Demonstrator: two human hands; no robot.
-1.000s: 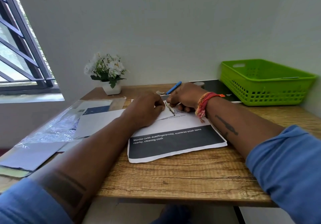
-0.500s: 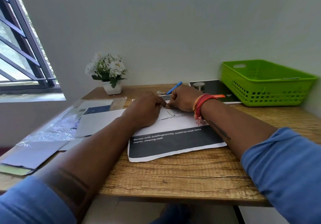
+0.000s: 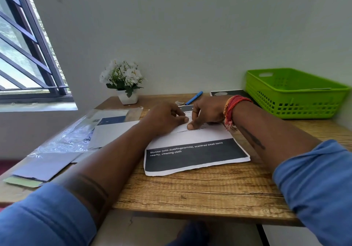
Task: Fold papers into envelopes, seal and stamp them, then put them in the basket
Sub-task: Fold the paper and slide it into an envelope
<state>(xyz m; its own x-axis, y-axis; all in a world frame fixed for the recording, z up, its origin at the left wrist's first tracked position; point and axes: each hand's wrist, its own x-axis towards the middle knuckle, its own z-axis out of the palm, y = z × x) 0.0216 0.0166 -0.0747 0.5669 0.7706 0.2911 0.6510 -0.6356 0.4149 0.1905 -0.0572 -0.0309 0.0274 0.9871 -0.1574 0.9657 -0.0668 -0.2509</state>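
A stack of printed sheets (image 3: 196, 156) with a black band lies in the middle of the wooden desk (image 3: 200, 192). On its far part lies a white folded paper (image 3: 198, 134). My left hand (image 3: 163, 119) rests on this paper with curled fingers, thumb and forefinger pinching its edge. My right hand (image 3: 207, 112), with red threads on the wrist, pinches the same edge right beside it, thumb tip pressed down. The hands hide the fold itself. The green basket (image 3: 304, 106) stands at the back right, with a thin flat sheet inside.
White envelopes (image 3: 112, 133) and a crinkled clear plastic bag (image 3: 70, 139) cover the desk's left side. A blue pen (image 3: 194, 98), a small scrap (image 3: 179, 102) and a dark printed sheet (image 3: 228, 92) lie behind the hands. A flower pot (image 3: 128, 98) stands at the back by the wall.
My right hand has turned and drawn closer to my left hand, its thumb now pressed on the paper edge. The left hand has stayed in place.
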